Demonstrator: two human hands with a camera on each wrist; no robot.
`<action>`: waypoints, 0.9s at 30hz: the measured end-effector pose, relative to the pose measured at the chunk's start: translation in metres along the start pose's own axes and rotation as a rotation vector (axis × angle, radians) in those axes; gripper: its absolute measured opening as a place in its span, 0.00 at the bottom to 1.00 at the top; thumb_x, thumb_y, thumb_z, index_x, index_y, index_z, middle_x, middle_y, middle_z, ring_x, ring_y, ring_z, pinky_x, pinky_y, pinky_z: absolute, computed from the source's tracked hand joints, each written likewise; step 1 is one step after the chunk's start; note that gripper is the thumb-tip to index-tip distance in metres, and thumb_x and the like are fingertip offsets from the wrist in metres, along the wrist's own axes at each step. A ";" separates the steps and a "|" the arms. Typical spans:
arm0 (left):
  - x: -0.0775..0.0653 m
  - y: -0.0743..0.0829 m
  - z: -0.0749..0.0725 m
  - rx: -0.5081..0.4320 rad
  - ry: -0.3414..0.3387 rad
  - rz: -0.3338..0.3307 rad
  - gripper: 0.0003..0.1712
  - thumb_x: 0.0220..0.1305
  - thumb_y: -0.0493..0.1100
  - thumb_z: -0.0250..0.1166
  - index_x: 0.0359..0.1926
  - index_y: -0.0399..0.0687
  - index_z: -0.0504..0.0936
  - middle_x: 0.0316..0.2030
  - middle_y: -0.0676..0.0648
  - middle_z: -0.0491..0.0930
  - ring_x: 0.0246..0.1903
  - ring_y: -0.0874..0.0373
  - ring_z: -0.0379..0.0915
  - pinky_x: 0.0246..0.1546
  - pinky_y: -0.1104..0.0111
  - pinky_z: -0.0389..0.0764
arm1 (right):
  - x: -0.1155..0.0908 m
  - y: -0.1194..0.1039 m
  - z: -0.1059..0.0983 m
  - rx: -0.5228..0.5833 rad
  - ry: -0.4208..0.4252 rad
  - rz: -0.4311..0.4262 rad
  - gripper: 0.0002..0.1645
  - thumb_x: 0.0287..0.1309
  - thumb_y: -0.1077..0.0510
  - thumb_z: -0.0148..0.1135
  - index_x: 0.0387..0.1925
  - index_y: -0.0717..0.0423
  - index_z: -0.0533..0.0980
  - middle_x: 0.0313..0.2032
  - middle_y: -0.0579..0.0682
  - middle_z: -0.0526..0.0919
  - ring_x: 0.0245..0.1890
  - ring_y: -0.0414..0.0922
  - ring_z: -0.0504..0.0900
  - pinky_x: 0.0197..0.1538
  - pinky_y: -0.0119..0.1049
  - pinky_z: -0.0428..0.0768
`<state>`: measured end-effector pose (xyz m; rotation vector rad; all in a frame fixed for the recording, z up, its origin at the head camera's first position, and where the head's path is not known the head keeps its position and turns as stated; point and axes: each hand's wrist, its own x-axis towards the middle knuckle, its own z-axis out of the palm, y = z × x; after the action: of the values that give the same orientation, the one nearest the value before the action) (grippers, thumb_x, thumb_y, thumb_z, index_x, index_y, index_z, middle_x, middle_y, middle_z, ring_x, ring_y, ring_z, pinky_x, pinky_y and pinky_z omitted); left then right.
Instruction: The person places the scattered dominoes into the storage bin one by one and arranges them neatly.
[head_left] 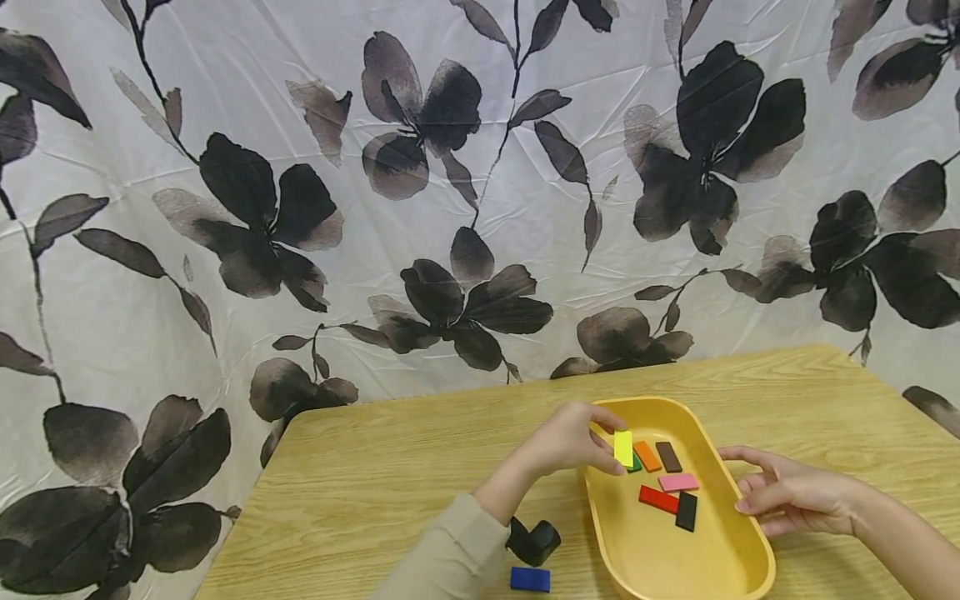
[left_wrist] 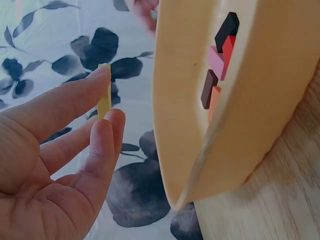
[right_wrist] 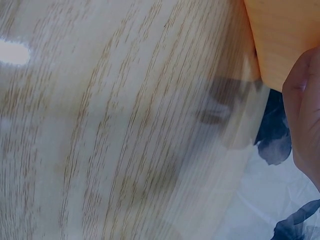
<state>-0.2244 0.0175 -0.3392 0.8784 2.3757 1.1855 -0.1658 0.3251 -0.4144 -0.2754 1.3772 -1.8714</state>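
My left hand pinches a thin yellow block between thumb and fingertips. It is over the left side of a yellow plastic tray. In the left wrist view the yellow block appears edge-on between the fingertips. Inside the tray lie an orange block, a brown one, a pink one, a red one and a black one. A green block is partly hidden behind the yellow one. My right hand holds the tray's right side, thumb at the rim.
A blue block lies on the wooden table, left of the tray. Next to it is a black curved object, partly covered by the left sleeve. Behind the table hangs a floral cloth.
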 end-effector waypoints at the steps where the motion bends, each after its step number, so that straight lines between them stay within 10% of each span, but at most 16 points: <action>1: 0.001 0.001 0.001 0.000 -0.002 0.001 0.28 0.41 0.32 0.76 0.48 0.39 0.81 0.38 0.51 0.77 0.27 0.67 0.75 0.29 0.76 0.76 | 0.000 0.000 0.000 -0.002 0.002 0.000 0.34 0.61 0.70 0.49 0.64 0.52 0.48 0.43 0.56 0.76 0.41 0.48 0.81 0.45 0.40 0.78; 27: 0.030 0.028 0.037 0.144 -0.133 0.041 0.28 0.40 0.35 0.77 0.48 0.43 0.82 0.30 0.56 0.78 0.24 0.71 0.72 0.27 0.80 0.73 | -0.003 0.000 -0.001 0.031 -0.048 -0.019 0.31 0.62 0.71 0.47 0.62 0.46 0.53 0.44 0.56 0.76 0.42 0.47 0.81 0.46 0.40 0.78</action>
<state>-0.2163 0.0725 -0.3390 1.0231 2.3678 0.9486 -0.1641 0.3279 -0.4136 -0.3173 1.3165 -1.8879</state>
